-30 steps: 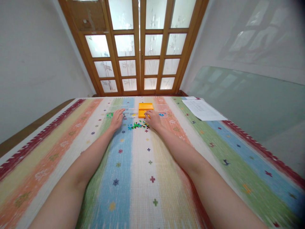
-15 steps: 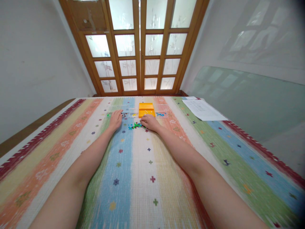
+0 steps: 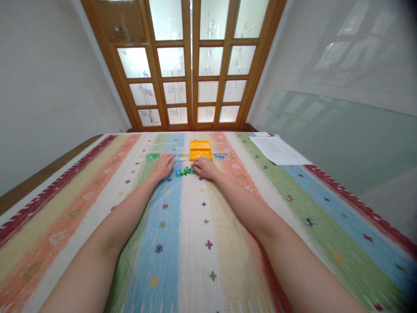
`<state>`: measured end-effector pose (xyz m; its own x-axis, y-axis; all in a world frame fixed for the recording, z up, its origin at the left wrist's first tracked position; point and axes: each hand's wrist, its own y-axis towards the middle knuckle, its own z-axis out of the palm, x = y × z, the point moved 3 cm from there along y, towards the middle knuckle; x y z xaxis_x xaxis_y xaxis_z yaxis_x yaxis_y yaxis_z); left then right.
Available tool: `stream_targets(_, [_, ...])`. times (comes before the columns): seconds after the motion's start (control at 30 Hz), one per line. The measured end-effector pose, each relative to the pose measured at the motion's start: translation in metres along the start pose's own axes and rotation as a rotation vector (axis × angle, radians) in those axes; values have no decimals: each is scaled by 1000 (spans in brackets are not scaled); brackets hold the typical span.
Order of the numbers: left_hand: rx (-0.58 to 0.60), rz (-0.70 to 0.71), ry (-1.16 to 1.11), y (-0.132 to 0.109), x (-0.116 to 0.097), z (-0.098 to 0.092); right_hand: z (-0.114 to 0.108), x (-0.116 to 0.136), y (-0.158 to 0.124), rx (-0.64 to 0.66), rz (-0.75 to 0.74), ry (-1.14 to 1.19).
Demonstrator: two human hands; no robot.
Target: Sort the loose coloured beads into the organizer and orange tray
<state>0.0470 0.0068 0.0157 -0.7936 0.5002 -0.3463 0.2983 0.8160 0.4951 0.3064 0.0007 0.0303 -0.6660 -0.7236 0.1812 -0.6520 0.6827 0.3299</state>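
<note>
Now | right hand [image 3: 203,167] at small-piece pile [image 3: 186,171] | left hand [image 3: 163,166] nearby | grip, each hand: can't tell | probably best: pinch 1 piece lightly, avoid scattering

Left arm [image 3: 106,237] and right arm [image 3: 269,228] are both bare.
Uncovered along the visible length; outline is smooth, broad at the near end, tapering to slim wrists [image 3: 219,176]; left hand [image 3: 163,167] and right hand [image 3: 204,167] also bare; fingernails too small to make out.

Home-like room, patterned tablecloth [image 3: 195,226], wood-framed glass doors [image 3: 192,76]
</note>
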Motion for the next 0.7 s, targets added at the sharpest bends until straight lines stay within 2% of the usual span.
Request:
stream_targets(0.13, [106, 134, 38, 0, -19, 0, 0, -1, 0, -20, 21, -45])
stream_targets(0.3, [60, 116, 74, 1, -36, -9, -1, -3, -1, -33, 22, -65])
stream_targets(0.43, [143, 107, 112, 0, -32, -7, -2, 2, 0, -69, -12, -52])
stream_targets(0.7, [98, 32, 120, -1, -14, -7, 11, 44, 5, -40, -275, 47])
